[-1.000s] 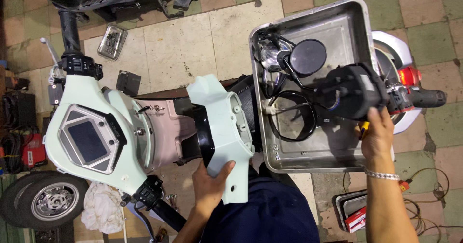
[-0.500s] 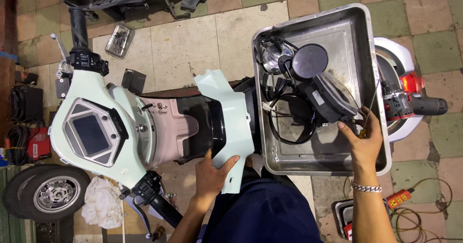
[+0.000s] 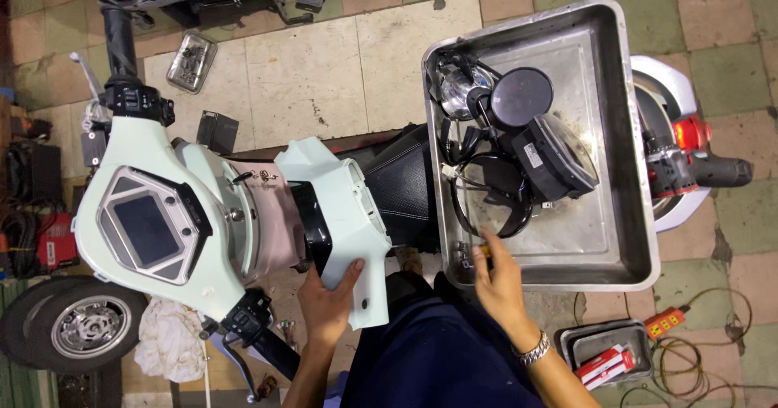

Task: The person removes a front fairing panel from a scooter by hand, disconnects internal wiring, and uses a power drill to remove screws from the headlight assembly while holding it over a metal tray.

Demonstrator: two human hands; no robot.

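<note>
- Pale mint-green scooter (image 3: 154, 230) lies across the tiled floor.
- Rectangular steel tray (image 3: 624, 213) rests on its seat — parts inside.
- Mint plastic body panel (image 3: 344, 213) — left hand (image 3: 328, 303) clasps its lower edge.
- Right hand (image 3: 496, 274) pinches a small yellow-handled tool (image 3: 480, 250) at the tray's near rim.

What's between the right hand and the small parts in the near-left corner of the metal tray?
Nothing visible. The right hand reaches over the metal tray rim, fingertips already at the small parts. The black cable loop lies just beyond. The left hand holds the mint-green panel.
</note>
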